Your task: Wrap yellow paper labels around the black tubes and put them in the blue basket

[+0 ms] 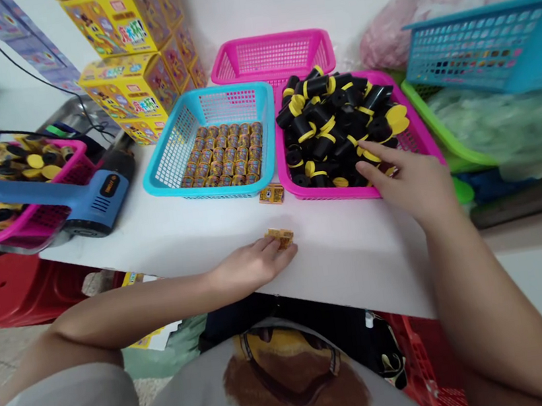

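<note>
A small gold-printed packet (280, 237) lies near the front edge of the white tabletop (349, 266), in contact with the fingertips of the left hand (252, 265); this hand is partly closed and nearly flat, and whether it grips the packet cannot be determined. The right hand (411, 181) is open with fingers extended, its tips touching a heap of black-and-yellow cylinders (325, 122) in a magenta plastic basket (330, 195). A second packet (271, 194) lies just beside that basket, in front of a cyan plastic basket (230, 88) holding rows of gold capsules (225, 156).
</note>
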Action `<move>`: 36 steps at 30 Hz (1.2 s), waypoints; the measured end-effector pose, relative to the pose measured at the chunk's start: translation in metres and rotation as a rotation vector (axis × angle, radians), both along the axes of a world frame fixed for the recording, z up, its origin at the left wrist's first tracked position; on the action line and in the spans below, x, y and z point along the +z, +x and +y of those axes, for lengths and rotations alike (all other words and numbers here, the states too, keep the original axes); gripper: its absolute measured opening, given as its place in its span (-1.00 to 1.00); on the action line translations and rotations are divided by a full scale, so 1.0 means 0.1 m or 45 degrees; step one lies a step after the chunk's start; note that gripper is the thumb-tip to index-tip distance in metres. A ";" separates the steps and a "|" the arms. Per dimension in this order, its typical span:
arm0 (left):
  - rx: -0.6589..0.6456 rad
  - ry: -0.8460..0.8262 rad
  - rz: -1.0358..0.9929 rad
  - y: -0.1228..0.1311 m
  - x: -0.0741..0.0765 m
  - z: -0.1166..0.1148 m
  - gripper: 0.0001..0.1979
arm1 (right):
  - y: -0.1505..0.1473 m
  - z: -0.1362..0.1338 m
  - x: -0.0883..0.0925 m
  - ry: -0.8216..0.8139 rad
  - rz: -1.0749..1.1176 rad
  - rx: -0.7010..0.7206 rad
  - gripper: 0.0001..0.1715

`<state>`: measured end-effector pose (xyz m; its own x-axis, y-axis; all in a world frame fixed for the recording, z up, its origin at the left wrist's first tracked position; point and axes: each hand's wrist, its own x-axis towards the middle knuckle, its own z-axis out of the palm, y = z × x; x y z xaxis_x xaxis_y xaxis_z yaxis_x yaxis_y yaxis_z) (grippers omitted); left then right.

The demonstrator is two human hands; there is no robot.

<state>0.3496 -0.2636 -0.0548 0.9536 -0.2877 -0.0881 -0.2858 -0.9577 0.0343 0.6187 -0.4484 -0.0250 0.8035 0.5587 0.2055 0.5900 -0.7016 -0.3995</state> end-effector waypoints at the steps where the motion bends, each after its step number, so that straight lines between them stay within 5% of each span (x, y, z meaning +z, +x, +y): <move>1: 0.007 -0.024 0.032 0.01 0.02 0.01 -0.47 | 0.00 0.00 0.00 -0.005 -0.002 -0.001 -0.36; 6: 0.128 -0.188 0.143 0.08 0.11 0.09 -0.65 | 0.05 -0.02 -0.10 0.128 -0.107 0.061 -0.44; 14: 0.263 -1.268 -0.193 0.50 0.41 0.23 -0.90 | -0.05 0.03 -0.18 0.853 -0.265 0.197 -0.59; 17: 0.337 -1.622 -0.234 0.68 0.36 0.16 -0.89 | -0.23 0.10 -0.17 1.191 -0.063 0.342 -0.55; 20: 0.438 -1.849 -0.167 0.75 0.18 0.12 -0.67 | -0.42 0.13 -0.18 1.262 0.270 0.606 -0.63; 25: 0.362 -1.809 -0.117 0.67 -0.05 0.15 -0.23 | -0.62 0.12 -0.18 1.191 0.668 0.773 -0.67; 30: 0.114 -1.514 -0.381 0.62 -0.10 0.15 -0.45 | -0.67 0.10 -0.15 1.125 0.557 0.731 -0.69; 36: 0.139 -1.460 -0.668 0.62 -0.07 0.15 -0.47 | -0.65 0.07 -0.15 1.116 0.438 0.671 -0.66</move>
<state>0.4114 -0.2481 -0.0615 0.8216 0.1338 0.5541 -0.4384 -0.4727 0.7644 0.5537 -0.4417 -0.0405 0.5958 0.6192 0.5114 0.4942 0.2193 -0.8412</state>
